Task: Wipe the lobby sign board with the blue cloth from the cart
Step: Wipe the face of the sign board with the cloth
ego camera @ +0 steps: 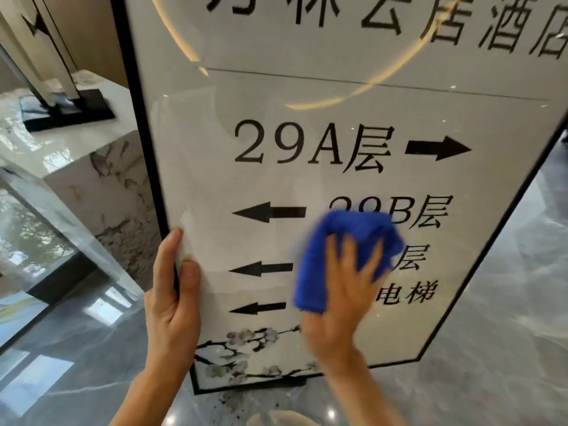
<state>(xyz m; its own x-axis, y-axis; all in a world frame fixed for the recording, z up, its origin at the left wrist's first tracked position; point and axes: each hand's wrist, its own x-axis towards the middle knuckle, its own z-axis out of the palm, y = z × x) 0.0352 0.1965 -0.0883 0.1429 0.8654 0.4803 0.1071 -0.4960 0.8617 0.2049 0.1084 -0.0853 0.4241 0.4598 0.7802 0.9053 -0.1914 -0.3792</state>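
The board (pixel 322 179) stands upright on the floor (pixel 476 348), its glossy face toward the person. The cloth (pixel 341 256) lies bunched against the lower half of that face, under the right hand (pixel 341 296), whose fingers are spread flat over it, likely to press a wide patch. The left hand (pixel 173 299) grips the frame edge just left of the cloth, thumb on the face, probably to steady the board against the push. Left of that grip stands a marble plinth (pixel 92 142).
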